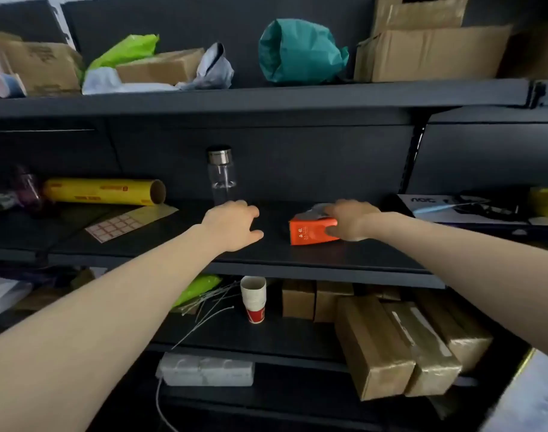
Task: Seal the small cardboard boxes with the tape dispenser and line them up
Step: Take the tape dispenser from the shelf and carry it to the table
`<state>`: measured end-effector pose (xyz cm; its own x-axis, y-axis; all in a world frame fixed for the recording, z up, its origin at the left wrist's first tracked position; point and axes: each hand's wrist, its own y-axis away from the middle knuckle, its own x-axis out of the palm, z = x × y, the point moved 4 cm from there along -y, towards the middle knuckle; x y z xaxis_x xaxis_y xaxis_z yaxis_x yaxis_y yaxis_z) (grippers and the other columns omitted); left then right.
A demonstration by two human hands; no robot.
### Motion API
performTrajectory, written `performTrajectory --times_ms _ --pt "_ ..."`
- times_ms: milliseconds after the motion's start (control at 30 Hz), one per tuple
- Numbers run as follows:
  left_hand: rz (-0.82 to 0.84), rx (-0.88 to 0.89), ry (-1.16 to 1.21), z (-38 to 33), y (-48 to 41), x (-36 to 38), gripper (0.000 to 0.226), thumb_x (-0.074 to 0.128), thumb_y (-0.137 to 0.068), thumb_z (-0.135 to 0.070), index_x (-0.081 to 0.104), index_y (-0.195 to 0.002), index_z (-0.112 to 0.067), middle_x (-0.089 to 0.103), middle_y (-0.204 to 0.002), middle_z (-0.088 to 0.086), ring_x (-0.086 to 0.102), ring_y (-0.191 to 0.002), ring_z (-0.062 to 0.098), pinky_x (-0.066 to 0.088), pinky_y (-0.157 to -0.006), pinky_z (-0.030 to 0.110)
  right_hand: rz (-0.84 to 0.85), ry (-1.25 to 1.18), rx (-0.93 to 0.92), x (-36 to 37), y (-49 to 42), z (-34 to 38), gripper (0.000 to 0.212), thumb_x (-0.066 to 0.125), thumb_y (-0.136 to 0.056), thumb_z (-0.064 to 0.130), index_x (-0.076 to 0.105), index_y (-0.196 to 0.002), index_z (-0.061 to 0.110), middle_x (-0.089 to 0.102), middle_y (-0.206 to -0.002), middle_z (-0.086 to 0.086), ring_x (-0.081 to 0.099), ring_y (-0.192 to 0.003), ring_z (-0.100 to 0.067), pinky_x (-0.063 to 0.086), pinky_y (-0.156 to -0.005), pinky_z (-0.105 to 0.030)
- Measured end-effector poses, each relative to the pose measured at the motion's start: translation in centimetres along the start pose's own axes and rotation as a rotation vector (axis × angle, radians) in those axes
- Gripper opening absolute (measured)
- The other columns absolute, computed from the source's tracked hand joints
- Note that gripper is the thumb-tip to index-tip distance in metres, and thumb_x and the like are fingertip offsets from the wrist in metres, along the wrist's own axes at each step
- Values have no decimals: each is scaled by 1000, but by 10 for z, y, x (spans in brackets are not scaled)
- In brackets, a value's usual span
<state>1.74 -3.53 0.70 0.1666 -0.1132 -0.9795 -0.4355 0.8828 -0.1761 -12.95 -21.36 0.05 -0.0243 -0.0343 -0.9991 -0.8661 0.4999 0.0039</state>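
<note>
Both arms reach onto the middle shelf (266, 254). R hand (350, 221) is clamped on an orange box (310, 233) lying towards the shelf's right half, a bit back from the front edge: thumb on the box's front face, fingers curled over the top. Sth grey sits on the box under those fingers; too blurred to say what, poss. a wrapper. L hand (235, 224) is near the shelf's middle, well apart from the orange box, fingers loosely bent and apart, holding nothing; can't tell if it touches the shelf. A clear bottle (221, 176) w/ a metal cap stands upright just behind the L hand, by the back wall. Towards the left end lie a yellow roll (104, 191) and a label sheet (123, 224) in front of it. On the lower shelf (250, 335), three long taped cardboard boxes (372, 347) lie side by side at the right end, poking over the front edge; smaller brown boxes (297, 299) stand behind them, next to a stack of paper cups (254, 299) and loose cable ties (204, 310).
</note>
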Motion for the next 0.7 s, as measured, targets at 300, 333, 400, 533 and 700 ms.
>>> performTrajectory --times_ms 300,333,400,533,700 --pt "68 -66 -4 3 -34 25 54 51 -91 -52 45 -138 -26 49 -134 2 50 -119 24 49 -89 42 59 41 -21 21 -48 -15 58 52 -90 38 35 -144 30 53 -135 -1 53 -119 -26 48 -92 -37" --pt "67 -75 1 3 -35 27 54 51 -91 -52 45 -138 -26 49 -134 2 50 -119 24 49 -90 42 66 24 -23 24 -52 -16 58 53 -89 40 35 -144 32 54 -134 2 54 -118 -25 49 -92 -37" --pt "64 -88 14 4 -39 30 53 51 -91 -52 45 -138 -26 49 -135 2 50 -120 24 49 -90 42 73 -21 -33 28 -59 -17 60 55 -88 40 34 -143 34 55 -132 6 56 -116 -22 50 -90 -36" --pt "70 -103 35 4 -38 36 52 51 -92 -51 46 -137 -25 49 -134 0 51 -119 22 50 -88 40 37 -75 -59 37 -66 -18 63 59 -85 41 35 -143 35 56 -129 5 56 -113 -20 52 -88 -37" --pt "72 -118 40 5 -29 41 52 52 -91 -51 46 -137 -26 48 -137 0 50 -120 22 50 -89 40 -81 -85 -74 44 -63 -17 55 62 -86 44 41 -135 26 59 -117 3 58 -108 -21 48 -83 -31"
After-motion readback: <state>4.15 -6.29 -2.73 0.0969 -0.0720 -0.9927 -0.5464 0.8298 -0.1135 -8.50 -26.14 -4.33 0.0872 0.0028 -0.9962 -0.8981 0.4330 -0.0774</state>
